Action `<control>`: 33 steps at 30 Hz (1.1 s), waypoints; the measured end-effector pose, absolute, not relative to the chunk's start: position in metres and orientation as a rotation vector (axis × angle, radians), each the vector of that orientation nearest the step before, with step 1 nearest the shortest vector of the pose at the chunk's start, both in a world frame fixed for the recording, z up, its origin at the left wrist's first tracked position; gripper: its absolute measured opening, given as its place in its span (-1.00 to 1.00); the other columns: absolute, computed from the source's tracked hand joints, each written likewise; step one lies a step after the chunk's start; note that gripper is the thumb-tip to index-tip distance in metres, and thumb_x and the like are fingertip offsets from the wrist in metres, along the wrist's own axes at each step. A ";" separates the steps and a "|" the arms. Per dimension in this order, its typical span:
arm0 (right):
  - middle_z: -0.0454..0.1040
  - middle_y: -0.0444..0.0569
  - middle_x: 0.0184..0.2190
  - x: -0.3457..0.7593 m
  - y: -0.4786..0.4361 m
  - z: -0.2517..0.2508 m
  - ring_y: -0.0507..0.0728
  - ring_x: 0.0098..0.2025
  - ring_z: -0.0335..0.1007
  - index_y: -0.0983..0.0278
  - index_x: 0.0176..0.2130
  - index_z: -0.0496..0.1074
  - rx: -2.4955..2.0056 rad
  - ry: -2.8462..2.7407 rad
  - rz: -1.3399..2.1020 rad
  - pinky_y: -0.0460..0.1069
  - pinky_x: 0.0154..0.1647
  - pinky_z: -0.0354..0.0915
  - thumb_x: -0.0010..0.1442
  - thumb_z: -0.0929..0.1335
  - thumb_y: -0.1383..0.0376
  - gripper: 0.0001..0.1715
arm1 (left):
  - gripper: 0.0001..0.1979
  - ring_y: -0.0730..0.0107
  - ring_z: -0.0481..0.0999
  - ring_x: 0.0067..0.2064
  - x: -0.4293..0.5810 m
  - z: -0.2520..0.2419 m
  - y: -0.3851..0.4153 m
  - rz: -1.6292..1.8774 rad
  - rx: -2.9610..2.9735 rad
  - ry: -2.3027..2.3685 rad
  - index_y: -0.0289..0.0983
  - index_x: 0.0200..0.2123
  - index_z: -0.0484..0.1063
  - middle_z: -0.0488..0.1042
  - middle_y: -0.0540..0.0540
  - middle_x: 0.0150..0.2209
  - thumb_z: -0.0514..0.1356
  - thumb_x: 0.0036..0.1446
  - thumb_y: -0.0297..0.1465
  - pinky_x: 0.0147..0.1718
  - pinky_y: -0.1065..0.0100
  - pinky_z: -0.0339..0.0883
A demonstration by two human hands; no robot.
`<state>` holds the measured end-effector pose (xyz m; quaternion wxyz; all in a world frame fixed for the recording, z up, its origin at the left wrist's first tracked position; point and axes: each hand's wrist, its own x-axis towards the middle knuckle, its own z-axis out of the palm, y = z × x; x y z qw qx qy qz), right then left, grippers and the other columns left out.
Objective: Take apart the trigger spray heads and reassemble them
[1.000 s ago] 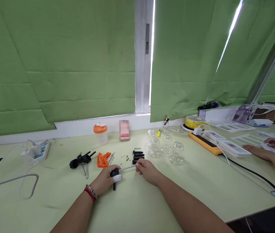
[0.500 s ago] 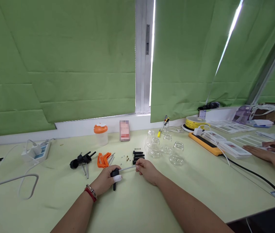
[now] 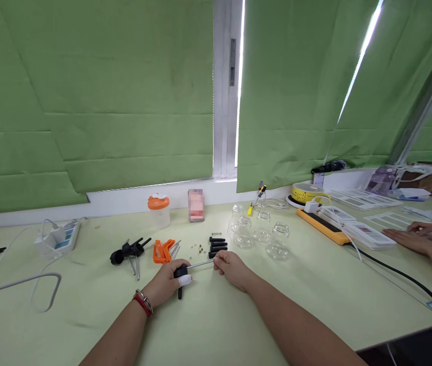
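My left hand [image 3: 166, 282], with white tape on its thumb, is closed around a black plastic part with a thin metal rod [image 3: 199, 264]. The rod points right, and a black stem hangs below the part. My right hand [image 3: 232, 269] pinches the rod's far end; whatever else its fingertips hold is hidden. Just beyond that hand lie several black tube-like pieces [image 3: 217, 244] and a small spring [image 3: 216, 234]. Tiny brass and metal bits [image 3: 201, 249] are scattered behind the rod. Orange plastic parts [image 3: 162, 251] and similar black parts with rods [image 3: 128, 251] lie left.
Several clear glass jars [image 3: 277, 241] stand right of my hands. An orange-lidded cup [image 3: 158, 212] is at the back. On the right lie an orange power strip [image 3: 322, 226] with cables and a co-worker's hands [image 3: 410, 239]. A white power strip [image 3: 63, 241] sits left.
My hands and the black part with its rod stay essentially in place. At the right, the co-worker's far hand has shifted slightly.
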<state>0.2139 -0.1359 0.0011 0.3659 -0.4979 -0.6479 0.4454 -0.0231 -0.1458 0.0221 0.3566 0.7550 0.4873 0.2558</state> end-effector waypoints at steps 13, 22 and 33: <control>0.34 -0.17 -0.44 0.214 -0.127 -0.015 -0.03 -0.50 0.18 0.22 -0.26 0.27 -1.107 -1.606 1.246 -0.08 -0.41 0.18 0.08 0.27 0.27 -0.83 | -0.65 0.35 0.27 -0.33 -0.023 0.025 -0.148 0.667 1.970 1.254 -0.25 -0.19 0.39 0.32 -0.01 -0.37 0.17 -0.02 -0.17 -0.33 0.38 0.22; 0.34 -0.16 -0.47 0.213 -0.128 -0.011 -0.03 -0.51 0.17 0.25 -0.36 0.28 -1.166 -1.608 1.229 -0.09 -0.42 0.16 0.07 0.26 0.26 -0.90 | -0.65 0.38 0.25 -0.35 -0.022 0.023 -0.147 0.654 1.967 1.264 -0.25 -0.19 0.38 0.29 0.01 -0.40 0.17 -0.02 -0.18 -0.36 0.40 0.19; 0.32 -0.16 -0.51 0.213 -0.129 -0.010 -0.03 -0.51 0.16 0.26 -0.43 0.29 -1.183 -1.607 1.215 -0.10 -0.41 0.15 0.05 0.27 0.28 -0.91 | -0.65 0.34 0.29 -0.31 -0.023 0.023 -0.146 0.665 1.975 1.267 -0.24 -0.19 0.40 0.35 -0.01 -0.36 0.17 -0.04 -0.18 -0.31 0.36 0.22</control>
